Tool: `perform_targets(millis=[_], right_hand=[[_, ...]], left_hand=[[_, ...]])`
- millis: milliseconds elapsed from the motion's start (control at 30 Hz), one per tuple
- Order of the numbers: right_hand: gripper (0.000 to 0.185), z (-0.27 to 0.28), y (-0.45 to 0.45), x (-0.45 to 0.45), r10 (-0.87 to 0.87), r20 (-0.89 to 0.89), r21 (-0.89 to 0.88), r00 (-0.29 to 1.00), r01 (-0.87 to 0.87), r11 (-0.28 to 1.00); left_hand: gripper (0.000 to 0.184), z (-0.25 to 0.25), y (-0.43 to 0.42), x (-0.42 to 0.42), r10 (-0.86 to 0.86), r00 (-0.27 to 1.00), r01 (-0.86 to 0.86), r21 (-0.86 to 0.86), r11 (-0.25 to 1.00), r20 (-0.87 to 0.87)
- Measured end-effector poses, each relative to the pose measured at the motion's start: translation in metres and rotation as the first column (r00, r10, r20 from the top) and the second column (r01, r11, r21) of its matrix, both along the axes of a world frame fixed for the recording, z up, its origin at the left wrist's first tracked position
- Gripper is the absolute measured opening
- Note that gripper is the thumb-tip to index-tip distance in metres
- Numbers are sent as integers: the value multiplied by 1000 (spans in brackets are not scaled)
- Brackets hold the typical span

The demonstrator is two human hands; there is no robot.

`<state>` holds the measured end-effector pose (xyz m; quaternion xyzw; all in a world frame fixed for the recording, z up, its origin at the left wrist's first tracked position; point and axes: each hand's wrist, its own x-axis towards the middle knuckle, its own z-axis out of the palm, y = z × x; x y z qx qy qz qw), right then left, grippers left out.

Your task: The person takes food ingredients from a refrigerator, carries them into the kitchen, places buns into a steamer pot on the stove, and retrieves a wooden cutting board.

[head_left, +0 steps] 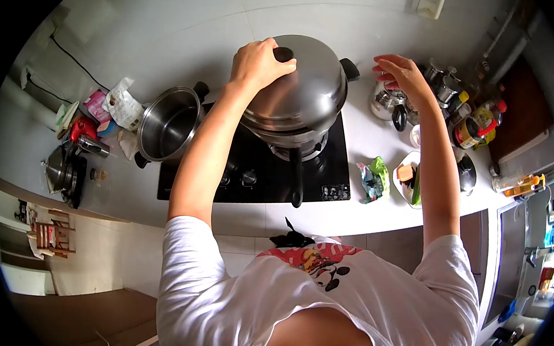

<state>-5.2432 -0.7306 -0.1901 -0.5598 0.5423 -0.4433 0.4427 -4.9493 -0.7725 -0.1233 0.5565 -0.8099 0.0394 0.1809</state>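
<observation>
A large domed steel lid point(309, 79) covers a wok-like pan point(283, 137) on the black gas stove point(258, 165). My left hand point(259, 65) has its fingers closed round the black knob point(283, 54) on top of the lid. The pan's long handle point(296, 177) points toward me, and a short black handle point(349, 69) sticks out at the upper right. My right hand point(404, 79) is raised over the right side of the counter with its fingers apart, holding nothing. It appears in front of a glass and steel kettle point(384, 103); whether they touch is not clear.
An uncovered steel pot point(172, 126) stands left of the stove, beside bags and a red item point(83, 129). Right of the stove lie a green packet point(374, 180) and a white plate point(403, 185) of food. Bottles and jars point(469, 130) crowd the back right corner.
</observation>
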Motion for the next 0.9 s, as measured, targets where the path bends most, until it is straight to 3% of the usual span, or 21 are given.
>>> perform_targets(millis=[700, 767, 867, 900], right_hand=[[31, -94, 66, -34, -75, 276, 194, 958, 20, 981], [31, -99, 77, -34, -111, 292, 163, 950, 65, 985], [31, -114, 95, -38, -218, 389, 183, 895, 157, 971], [31, -123, 104, -39, -257, 413, 196, 874, 190, 962]], left_hand=[[52, -15, 7, -8, 36, 998, -36, -12, 999, 56], [60, -14, 11, -7, 51, 993, -53, 17, 998, 109], [72, -13, 32, -10, 78, 974, -36, -195, 980, 215], [63, -14, 44, -13, 11, 986, 38, -285, 958, 166]])
